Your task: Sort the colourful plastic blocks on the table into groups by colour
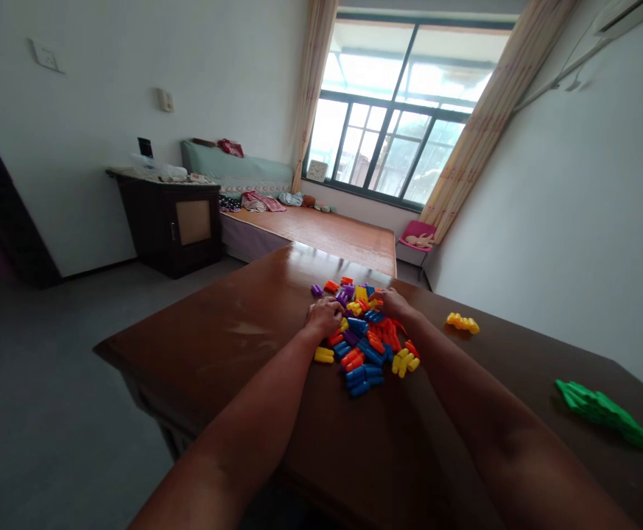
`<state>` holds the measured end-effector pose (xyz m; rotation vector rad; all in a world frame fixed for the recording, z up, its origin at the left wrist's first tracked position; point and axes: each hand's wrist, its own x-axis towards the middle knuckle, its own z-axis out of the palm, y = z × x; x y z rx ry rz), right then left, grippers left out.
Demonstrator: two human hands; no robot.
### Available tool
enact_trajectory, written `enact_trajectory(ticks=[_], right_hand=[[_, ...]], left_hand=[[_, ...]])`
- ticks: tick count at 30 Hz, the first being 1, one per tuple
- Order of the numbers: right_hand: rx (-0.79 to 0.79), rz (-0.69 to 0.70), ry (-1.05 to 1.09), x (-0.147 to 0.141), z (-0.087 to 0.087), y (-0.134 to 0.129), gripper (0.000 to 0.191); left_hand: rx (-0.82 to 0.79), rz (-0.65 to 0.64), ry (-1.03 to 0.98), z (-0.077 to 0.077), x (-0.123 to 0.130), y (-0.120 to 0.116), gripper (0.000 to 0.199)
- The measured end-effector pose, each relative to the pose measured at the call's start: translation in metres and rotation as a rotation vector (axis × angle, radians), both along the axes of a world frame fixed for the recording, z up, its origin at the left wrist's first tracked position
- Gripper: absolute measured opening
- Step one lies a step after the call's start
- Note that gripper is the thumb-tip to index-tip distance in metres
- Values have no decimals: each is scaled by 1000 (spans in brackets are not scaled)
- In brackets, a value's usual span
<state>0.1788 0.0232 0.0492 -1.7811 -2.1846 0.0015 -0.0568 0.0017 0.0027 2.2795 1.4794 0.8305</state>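
Note:
A loose pile of plastic building blocks (373, 353) in blue, orange, yellow and purple lies on the brown table (216, 346). My left hand (325, 316) rests at the pile's left side, fingers bent and a little apart, near a purple block (343, 296). At the pile's far right, my right hand (392, 302) has its fingers drawn together among yellow and orange blocks; what they pinch is too small to tell. Closer to me are a blue cluster (363, 380), a yellow cluster (405, 362) and a separate yellow block (324, 355).
On the table's right side lie a yellow joined row of blocks (463, 322) and a green joined piece (602, 412). Beyond the table stand a bed (326, 224), a dark cabinet (166, 221) and a pink chair (412, 232) below the window.

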Motion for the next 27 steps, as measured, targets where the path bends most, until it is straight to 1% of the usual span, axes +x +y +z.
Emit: enact_trajectory(ticks=[3, 5, 7, 9, 11, 13, 15, 17, 19, 21, 22, 25, 27], right_hand=[[-3, -3, -22, 8, 6, 4, 14], [41, -23, 12, 20, 11, -2, 14], [122, -106, 96, 41, 13, -15, 18], [210, -257, 185, 72, 12, -36, 22], [253, -451, 201, 112, 4, -64, 24], [251, -649, 137, 156, -9, -95, 25], [228, -783, 18, 195, -25, -125, 21], [202, -807, -68, 227, -40, -148, 17], [174, -755, -43, 249, -49, -161, 18], [161, -719, 103, 263, -52, -165, 20], [176, -723, 219, 268, -52, -164, 19], [276, -742, 581, 276, -46, -159, 17], [335, -709, 720, 279, -43, -154, 19]], left_hand=[[-2, -8, 5, 0, 0, 1, 20], [-4, -5, 15, 1, 0, 1, 20], [5, 8, 24, 1, 1, 2, 21], [13, 33, 29, 3, 1, 3, 22], [11, 57, 39, 4, 3, 4, 26], [6, 54, 64, 5, 4, 5, 30], [7, 28, 94, 5, 5, 7, 33], [16, 0, 115, 2, 6, 10, 35], [33, -17, 121, -2, 6, 16, 36], [53, -26, 117, -5, 6, 23, 35], [57, -32, 116, -6, 6, 28, 35], [49, -69, 122, -4, 8, 40, 34], [58, -88, 106, -3, 12, 45, 34]])
